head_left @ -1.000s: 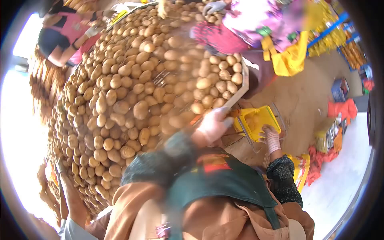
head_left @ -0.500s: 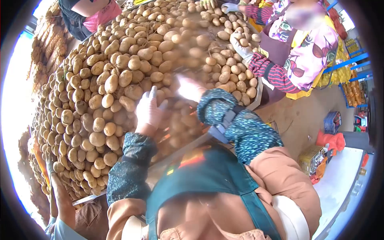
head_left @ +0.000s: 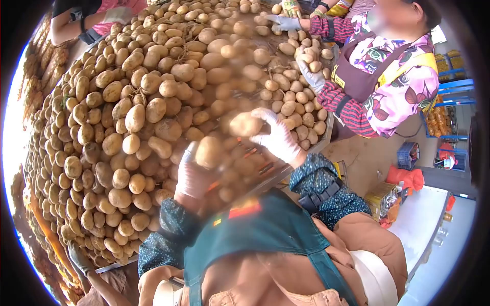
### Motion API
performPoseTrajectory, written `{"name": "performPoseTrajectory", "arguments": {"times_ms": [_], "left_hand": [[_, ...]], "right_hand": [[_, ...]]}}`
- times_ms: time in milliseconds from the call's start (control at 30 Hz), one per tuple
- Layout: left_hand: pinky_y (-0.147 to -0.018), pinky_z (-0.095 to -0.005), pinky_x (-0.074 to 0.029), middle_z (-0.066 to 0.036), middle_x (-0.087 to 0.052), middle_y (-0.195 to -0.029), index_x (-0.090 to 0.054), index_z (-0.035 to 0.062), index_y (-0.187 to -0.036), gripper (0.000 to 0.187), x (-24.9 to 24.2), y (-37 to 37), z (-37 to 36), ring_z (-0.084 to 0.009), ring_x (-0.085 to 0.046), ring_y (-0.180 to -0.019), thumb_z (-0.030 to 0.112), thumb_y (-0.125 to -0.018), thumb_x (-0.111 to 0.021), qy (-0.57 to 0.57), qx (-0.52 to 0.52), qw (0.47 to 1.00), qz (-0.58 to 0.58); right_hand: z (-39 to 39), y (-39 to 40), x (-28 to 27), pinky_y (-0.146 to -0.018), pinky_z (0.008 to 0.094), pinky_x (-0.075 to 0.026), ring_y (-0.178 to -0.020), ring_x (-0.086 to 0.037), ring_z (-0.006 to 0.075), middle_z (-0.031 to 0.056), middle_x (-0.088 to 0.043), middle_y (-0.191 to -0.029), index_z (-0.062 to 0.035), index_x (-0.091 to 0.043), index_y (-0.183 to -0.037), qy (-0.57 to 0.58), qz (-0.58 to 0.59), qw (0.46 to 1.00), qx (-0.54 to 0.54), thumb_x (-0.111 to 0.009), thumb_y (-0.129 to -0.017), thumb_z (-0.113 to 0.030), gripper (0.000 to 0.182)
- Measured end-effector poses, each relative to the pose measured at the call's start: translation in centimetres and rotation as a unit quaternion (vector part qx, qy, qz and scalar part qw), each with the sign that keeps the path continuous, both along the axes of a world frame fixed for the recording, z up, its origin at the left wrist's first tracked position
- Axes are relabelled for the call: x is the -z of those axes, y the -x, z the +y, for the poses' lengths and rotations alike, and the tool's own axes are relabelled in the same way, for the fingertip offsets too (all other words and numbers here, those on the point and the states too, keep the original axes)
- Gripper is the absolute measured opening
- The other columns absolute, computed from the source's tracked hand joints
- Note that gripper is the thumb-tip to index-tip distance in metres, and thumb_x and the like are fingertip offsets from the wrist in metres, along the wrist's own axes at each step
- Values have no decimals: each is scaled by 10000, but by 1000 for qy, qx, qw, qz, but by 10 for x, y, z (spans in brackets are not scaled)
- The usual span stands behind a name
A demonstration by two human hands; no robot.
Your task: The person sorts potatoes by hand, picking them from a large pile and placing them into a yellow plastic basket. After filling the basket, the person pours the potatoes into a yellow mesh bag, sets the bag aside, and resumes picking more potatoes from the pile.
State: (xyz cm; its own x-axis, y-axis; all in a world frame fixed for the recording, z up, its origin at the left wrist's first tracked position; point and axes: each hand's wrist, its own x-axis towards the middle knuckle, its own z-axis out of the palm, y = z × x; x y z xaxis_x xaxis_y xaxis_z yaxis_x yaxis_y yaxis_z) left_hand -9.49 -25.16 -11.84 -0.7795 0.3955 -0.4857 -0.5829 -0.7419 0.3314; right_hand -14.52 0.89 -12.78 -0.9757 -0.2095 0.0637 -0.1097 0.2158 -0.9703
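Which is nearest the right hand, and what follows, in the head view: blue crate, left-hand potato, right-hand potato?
1. Right-hand potato: at the right hand's fingertips
2. Left-hand potato: to the left, at the left hand
3. Blue crate: far right

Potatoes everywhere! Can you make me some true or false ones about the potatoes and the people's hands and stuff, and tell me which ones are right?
1. The left hand holds a potato. True.
2. The right hand holds nothing. False: it holds another potato.
3. The person in the flowery top is wearing gloves. True.
4. The blue crate is on top of the potato heap. False: it is on the floor, away from the heap.
5. The green apron has a patch of red on it. True.
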Motion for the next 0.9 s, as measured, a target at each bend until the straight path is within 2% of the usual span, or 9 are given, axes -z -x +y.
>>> {"name": "performPoseTrajectory", "arguments": {"times_ms": [33, 100, 200, 333, 500, 700, 733, 833, 900], "left_hand": [[-994, -498, -502, -146, -662, -1216, -603, 32, -1242, 501, -9, 2, 7, -323, -611, -1127, 424, -931, -612, -50, -29, 997, -56], [-958, -528, -516, -194, -668, -1167, -619, 0, -1191, 440, -8, 2, 10, -360, -630, -1080, 364, -944, -600, 95, 45, 992, 73], [-889, -513, -547, -180, -678, -1112, -618, 0, -1178, 486, -38, 7, 23, -344, -641, -1050, 438, -970, -600, -129, 35, 987, -93], [-753, -439, -586, -159, -698, -1047, -601, 18, -1224, 658, -29, 6, 27, -324, -679, -899, 610, -936, -603, -90, 74, 985, -126], [-755, -412, -580, -168, -685, -1070, -558, 12, -1305, 748, -48, -5, 17, -303, -677, -873, 631, -893, -641, -45, 99, 994, -15], [-734, -336, -590, -162, -643, -1207, -441, 1, -1453, 861, -47, -6, 8, -273, -672, -965, 586, -872, -689, -35, 109, 991, 62], [-720, -322, -595, -156, -647, -1215, -443, 7, -1454, 841, -68, -6, 9, -257, -679, -969, 561, -872, -692, -75, 78, 994, -9], [-721, -348, -598, -157, -654, -1203, -471, 11, -1430, 784, -98, 3, 12, -267, -682, -959, 531, -883, -681, -52, 47, 997, -25], [-725, -376, -600, -162, -654, -1200, -493, 18, -1409, 720, -84, 1, 4, -284, -680, -963, 501, -903, -663, -59, 34, 998, -13]], "right_hand": [[-3, -3, 0, -1064, 362, -475, -1264, -546, 233, 105, -581, -1325, -69, -602, -1265, -14, 52, 998, -19, -824, -726, 42, 594], [-9, -10, -10, -1065, 378, -478, -1256, -560, 287, 123, -580, -1318, -81, -608, -1252, -36, 64, 997, -27, -806, -708, 60, 595], [-18, -15, -14, -1054, 384, -485, -1256, -560, 297, 128, -578, -1319, -86, -607, -1243, -46, 115, 992, -26, -796, -706, 62, 589], [-31, -19, -17, -1024, 394, -495, -1233, -580, 300, 136, -592, -1314, -66, -588, -1270, -43, 113, 992, -34, -804, -725, 27, 593], [-35, -3, -48, -960, 365, -525, -1129, -648, 304, 170, -659, -1209, -3, -604, -1268, -63, 74, 986, -134, -750, -879, -154, 442], [-50, 50, -16, -830, 332, -543, -945, -696, 227, 151, -732, -1033, 16, -701, -1112, 28, -6, 976, -218, -666, -985, -268, 314], [-64, 59, -21, -799, 310, -533, -914, -689, 196, 146, -733, -1000, 18, -713, -1034, 10, -86, 992, -92, -659, -990, -272, 298], [-70, 117, -1, -909, 420, -521, -1023, -682, 344, 218, -706, -1111, 2, -641, -1162, -309, -124, 942, 32, -639, -952, -472, 519], [-75, 139, 34, -960, 439, -502, -1092, -650, 384, 238, -685, -1156, -11, -573, -1271, -394, -154, 906, -18, -626, -935, -525, 617]]}}
